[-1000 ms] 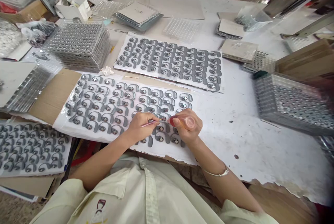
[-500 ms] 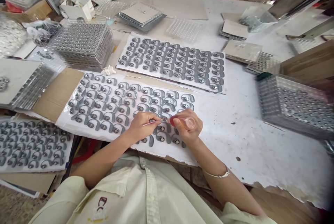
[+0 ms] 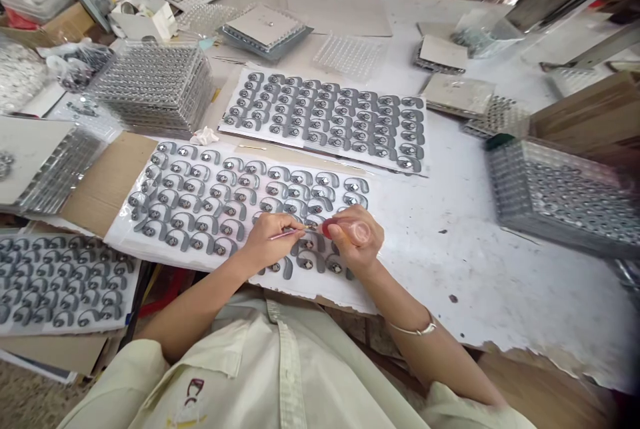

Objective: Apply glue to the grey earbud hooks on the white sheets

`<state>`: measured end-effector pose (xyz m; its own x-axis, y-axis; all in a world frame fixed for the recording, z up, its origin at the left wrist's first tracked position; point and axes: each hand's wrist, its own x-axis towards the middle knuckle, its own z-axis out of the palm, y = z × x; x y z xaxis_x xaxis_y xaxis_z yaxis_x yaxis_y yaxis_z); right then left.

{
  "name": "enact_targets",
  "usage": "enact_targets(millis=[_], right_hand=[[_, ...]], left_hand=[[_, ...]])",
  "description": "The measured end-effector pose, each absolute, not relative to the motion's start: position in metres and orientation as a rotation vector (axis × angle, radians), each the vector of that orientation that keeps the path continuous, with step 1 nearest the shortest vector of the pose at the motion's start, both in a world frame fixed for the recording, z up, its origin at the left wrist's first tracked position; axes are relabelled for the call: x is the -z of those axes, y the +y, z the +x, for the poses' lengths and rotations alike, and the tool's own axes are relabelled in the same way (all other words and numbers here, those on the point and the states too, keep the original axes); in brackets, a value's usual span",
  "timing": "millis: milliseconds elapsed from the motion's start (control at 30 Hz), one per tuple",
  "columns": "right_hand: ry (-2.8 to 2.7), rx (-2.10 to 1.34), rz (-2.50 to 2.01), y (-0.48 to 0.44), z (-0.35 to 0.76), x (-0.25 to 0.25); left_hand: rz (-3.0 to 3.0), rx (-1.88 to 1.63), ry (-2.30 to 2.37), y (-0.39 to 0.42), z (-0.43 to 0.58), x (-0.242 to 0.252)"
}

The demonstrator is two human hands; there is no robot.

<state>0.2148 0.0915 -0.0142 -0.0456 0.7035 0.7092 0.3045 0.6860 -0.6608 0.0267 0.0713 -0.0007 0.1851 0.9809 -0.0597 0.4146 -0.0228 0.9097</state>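
My left hand pinches a thin pinkish stick, perhaps a fine brush, its tip pointing right. Facing it, my right hand is wrapped round a small squeeze bottle with a red cap end and reddish-orange contents. Stick tip and bottle nozzle meet closely over one of the grey hook-shaped parts; I cannot tell whether they touch it. Below both hands lies a white sheet with rows of these grey curved parts, each bearing a small shiny round piece. My hands hide some of them.
Behind lies a second board of grey parts. Stacks of clear trays stand at left and right. A cotton swab and crumpled tissue lie between. Another filled sheet sits lower left, beside the table.
The whole view has shifted slightly, so the table's things appear a little further left. Both hands keep their grips and stay close together over the same area.
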Motion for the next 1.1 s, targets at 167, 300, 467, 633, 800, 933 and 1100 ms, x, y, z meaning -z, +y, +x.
enact_targets(millis=[167, 300, 467, 633, 800, 933, 1100], right_hand=[[-1.178, -0.593, -0.942, 0.106, 0.229, 0.000], [-0.937, -0.802, -1.035, 0.127, 0.240, -0.024], [-0.901, -0.957, -1.061, 0.136, 0.232, -0.021], [-0.959, -0.948, -1.086, 0.125, 0.229, -0.001], [-0.906, -0.798, -1.023, 0.129, 0.242, -0.010], [-0.820, -0.725, -1.028, 0.140, 0.255, -0.017], [-0.763, -0.732, -1.019, 0.151, 0.267, -0.009]], left_hand=[[1.602, -0.808, 1.351, 0.068, 0.026, -0.005], [1.775, -0.902, 1.315, 0.070, 0.027, -0.014], [2.145, -0.989, 1.202, 0.079, 0.032, -0.009], [2.270, -0.916, 1.279, 0.081, 0.035, 0.002], [2.069, -1.126, 1.324, 0.084, 0.034, -0.005], [1.977, -1.062, 1.341, 0.100, 0.035, -0.021], [2.041, -0.622, 1.414, 0.122, 0.048, -0.031]])
